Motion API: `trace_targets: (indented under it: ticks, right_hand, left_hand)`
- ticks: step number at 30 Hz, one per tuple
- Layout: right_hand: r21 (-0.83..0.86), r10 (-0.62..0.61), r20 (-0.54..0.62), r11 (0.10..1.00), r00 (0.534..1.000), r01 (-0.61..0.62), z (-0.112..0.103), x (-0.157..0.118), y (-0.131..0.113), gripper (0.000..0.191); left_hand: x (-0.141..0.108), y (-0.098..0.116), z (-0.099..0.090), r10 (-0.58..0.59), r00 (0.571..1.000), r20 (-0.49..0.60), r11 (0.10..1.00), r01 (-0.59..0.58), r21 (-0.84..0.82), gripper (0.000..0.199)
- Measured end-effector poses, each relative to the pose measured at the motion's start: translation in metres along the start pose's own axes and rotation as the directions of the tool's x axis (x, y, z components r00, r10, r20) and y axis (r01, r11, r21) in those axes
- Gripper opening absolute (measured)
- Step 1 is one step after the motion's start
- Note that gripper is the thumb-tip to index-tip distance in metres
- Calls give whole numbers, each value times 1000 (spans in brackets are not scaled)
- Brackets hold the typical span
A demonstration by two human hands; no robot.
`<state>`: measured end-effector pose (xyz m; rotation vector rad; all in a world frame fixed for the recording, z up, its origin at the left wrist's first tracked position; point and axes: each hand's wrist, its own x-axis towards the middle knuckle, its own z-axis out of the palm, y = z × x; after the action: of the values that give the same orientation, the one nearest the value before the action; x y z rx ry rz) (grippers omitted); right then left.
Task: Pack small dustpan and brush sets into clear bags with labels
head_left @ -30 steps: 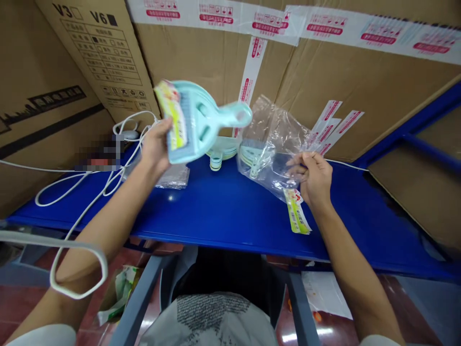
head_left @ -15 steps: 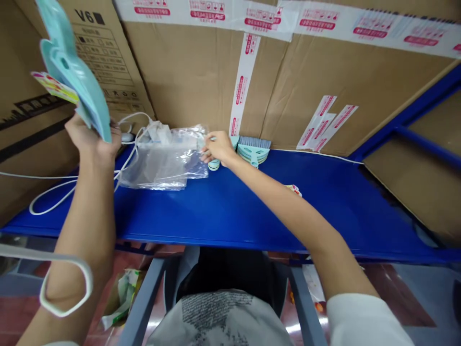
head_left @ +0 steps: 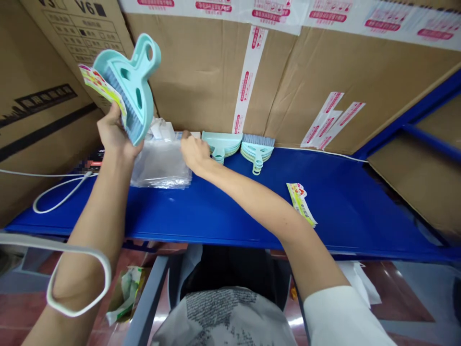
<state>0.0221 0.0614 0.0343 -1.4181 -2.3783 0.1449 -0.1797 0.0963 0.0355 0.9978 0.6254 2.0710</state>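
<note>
Raised at the left, my left hand (head_left: 120, 132) grips a light teal dustpan-and-brush set (head_left: 139, 89) with a colourful card (head_left: 104, 89) against its bristles. My right hand (head_left: 194, 153) is closed at the right edge of a stack of clear plastic bags (head_left: 162, 163); its fingertips are partly hidden, and what they pinch is too small to tell. Right of that hand lie stacked teal dustpans (head_left: 223, 144) and stacked brushes (head_left: 256, 150) with grey bristles.
Colourful cards (head_left: 301, 204) lie on the blue table (head_left: 223, 211) at the right. Cardboard boxes (head_left: 201, 72) stand behind and at the left. A white cable (head_left: 61, 204) loops on the left; another loop hangs before my left forearm.
My left hand has moved right with the set, which has turned to show its bristles. My right hand has shifted left over the bags' edge, uncovering the stacked dustpans.
</note>
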Motion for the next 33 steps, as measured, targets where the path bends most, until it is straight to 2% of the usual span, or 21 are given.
trace_targets:
  ticks: [2,4,6,9,14,18,23,26,29,31,33]
  right_hand:
    - [-158,-118,-78,982,990,104,2,-15,-17,47]
    - [-299,-202,-133,941,970,155,6,-31,-37,46]
    - [-374,-274,-155,906,949,201,10,-45,-54,47]
    - [-438,-360,-168,861,918,257,18,-53,-69,58]
    - [-382,-180,-135,917,974,116,30,-43,-69,65]
    - [-353,-254,-124,915,959,197,29,-41,-63,67]
    - [-349,-229,-31,915,973,205,23,-41,-66,71]
    - [-333,-267,40,905,963,265,28,-33,-67,83]
    - [-143,-207,211,960,955,239,44,-22,-58,98]
    - [-11,-199,328,977,924,214,57,-16,-48,97]
    - [62,-241,375,970,895,235,68,-13,-37,92]
  left_hand:
    - [-4,1,5,-4,1000,4,998,4,-56,27]
    - [-6,1,8,-16,1000,2,996,16,-93,24]
    - [-7,1,9,-21,1000,-17,994,19,-104,22]
    - [-5,-1,7,-47,998,-43,994,42,-103,16]
    - [-4,-2,4,-61,998,-30,990,57,-129,18]
    - [-6,-1,10,-52,998,-45,982,43,-186,16]
    - [-12,-2,17,-58,997,-49,984,49,-173,12]
    - [-15,-2,20,-42,998,-50,989,34,-141,14]
    - [-15,-1,21,-33,998,-60,991,24,-135,19]
    - [-15,0,21,-22,999,-49,991,15,-135,20]
    - [-15,-1,21,-17,999,-38,989,11,-145,18]
